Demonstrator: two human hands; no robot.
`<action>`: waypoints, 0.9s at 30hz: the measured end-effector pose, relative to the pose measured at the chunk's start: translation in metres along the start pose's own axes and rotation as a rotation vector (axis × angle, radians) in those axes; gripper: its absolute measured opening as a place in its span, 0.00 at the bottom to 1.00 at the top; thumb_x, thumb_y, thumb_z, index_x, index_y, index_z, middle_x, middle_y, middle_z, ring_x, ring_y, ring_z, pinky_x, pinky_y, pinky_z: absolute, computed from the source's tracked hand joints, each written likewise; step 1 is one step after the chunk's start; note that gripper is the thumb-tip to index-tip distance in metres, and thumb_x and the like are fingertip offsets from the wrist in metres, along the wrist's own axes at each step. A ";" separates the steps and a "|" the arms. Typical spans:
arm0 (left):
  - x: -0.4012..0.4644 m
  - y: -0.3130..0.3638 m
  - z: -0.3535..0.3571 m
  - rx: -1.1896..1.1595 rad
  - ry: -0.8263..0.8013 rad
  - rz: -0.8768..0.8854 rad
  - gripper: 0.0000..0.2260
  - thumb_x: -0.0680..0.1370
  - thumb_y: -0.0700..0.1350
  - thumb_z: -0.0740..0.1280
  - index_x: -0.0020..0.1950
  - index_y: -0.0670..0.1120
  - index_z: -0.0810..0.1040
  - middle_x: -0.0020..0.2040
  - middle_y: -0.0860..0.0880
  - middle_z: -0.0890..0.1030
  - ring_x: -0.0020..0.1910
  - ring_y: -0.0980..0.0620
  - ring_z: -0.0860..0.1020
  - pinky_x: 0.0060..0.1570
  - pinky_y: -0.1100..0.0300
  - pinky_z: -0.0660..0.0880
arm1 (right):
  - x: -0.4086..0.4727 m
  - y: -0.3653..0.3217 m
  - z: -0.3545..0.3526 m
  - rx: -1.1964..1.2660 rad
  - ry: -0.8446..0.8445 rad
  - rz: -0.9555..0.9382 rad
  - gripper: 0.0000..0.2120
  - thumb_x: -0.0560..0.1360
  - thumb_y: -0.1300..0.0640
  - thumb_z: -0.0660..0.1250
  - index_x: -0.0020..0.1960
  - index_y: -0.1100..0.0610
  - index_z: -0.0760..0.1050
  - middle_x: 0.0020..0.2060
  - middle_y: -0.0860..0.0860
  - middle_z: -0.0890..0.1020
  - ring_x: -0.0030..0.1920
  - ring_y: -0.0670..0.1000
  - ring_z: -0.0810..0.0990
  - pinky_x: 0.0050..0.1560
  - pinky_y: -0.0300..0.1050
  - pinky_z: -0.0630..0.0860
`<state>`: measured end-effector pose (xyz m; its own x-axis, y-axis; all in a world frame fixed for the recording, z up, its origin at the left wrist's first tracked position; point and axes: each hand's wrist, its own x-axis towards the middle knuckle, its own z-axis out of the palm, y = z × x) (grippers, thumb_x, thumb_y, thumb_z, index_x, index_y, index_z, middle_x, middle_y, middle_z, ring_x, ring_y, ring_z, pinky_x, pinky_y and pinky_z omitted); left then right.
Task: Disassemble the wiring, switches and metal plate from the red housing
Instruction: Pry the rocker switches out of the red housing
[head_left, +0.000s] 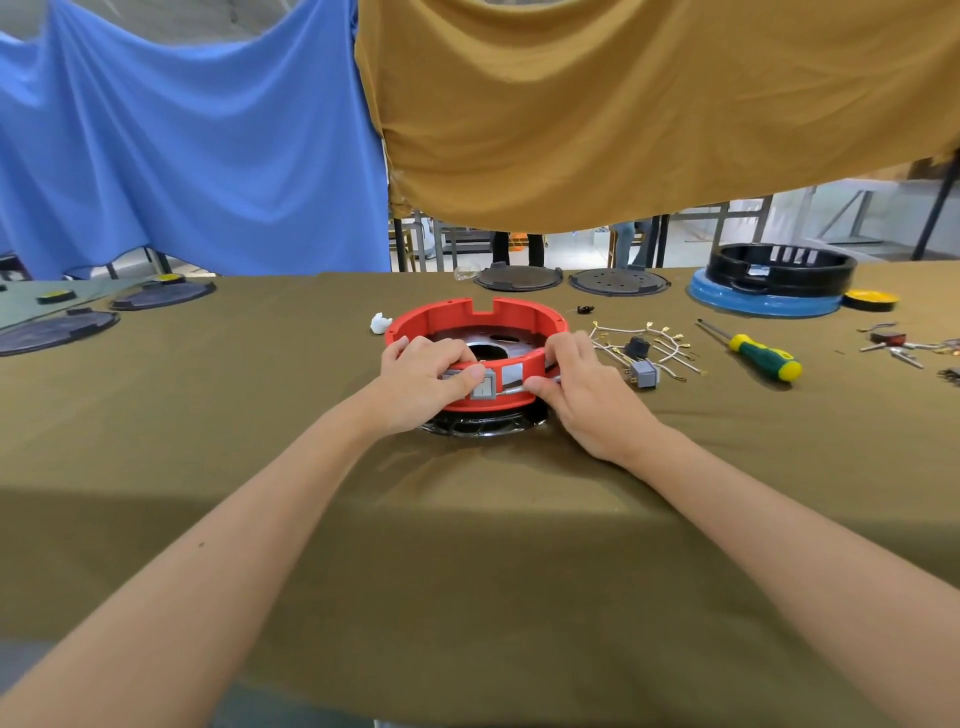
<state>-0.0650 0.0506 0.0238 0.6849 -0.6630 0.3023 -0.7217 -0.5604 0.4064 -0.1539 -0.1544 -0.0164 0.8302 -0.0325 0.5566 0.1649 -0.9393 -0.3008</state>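
1. Left hand (422, 383) curls over the near wall of the red housing (475, 325), thumb on the grey switch (482, 387), seemingly to steady it.
2. Right hand (582, 395) pinches the metal plate (511, 375) at the housing's five o'clock, probably prying.
3. Freed wiring (647, 345) lies at three o'clock, screwdriver (753, 351) beyond.
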 end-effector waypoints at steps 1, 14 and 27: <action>0.000 0.000 0.000 -0.003 0.001 0.000 0.07 0.84 0.52 0.57 0.50 0.55 0.72 0.43 0.56 0.70 0.57 0.52 0.66 0.75 0.45 0.48 | 0.001 0.000 0.001 -0.018 0.014 -0.022 0.19 0.81 0.44 0.60 0.63 0.57 0.65 0.58 0.55 0.67 0.42 0.59 0.78 0.44 0.54 0.77; -0.001 0.001 -0.006 -0.042 -0.042 0.010 0.07 0.84 0.51 0.57 0.50 0.56 0.74 0.42 0.55 0.72 0.56 0.52 0.70 0.76 0.47 0.46 | 0.009 0.007 0.004 -0.001 -0.007 -0.108 0.17 0.81 0.46 0.62 0.62 0.57 0.72 0.57 0.52 0.69 0.46 0.51 0.73 0.45 0.42 0.69; -0.002 0.000 -0.002 -0.047 -0.017 0.012 0.07 0.84 0.52 0.58 0.48 0.57 0.72 0.46 0.52 0.73 0.57 0.53 0.67 0.75 0.48 0.47 | -0.003 -0.005 -0.002 -0.071 0.185 -0.170 0.18 0.77 0.46 0.69 0.53 0.60 0.71 0.52 0.54 0.72 0.36 0.50 0.75 0.35 0.42 0.74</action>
<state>-0.0662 0.0529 0.0254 0.6742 -0.6779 0.2930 -0.7241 -0.5287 0.4428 -0.1581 -0.1505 -0.0146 0.6810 0.0725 0.7287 0.2510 -0.9579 -0.1392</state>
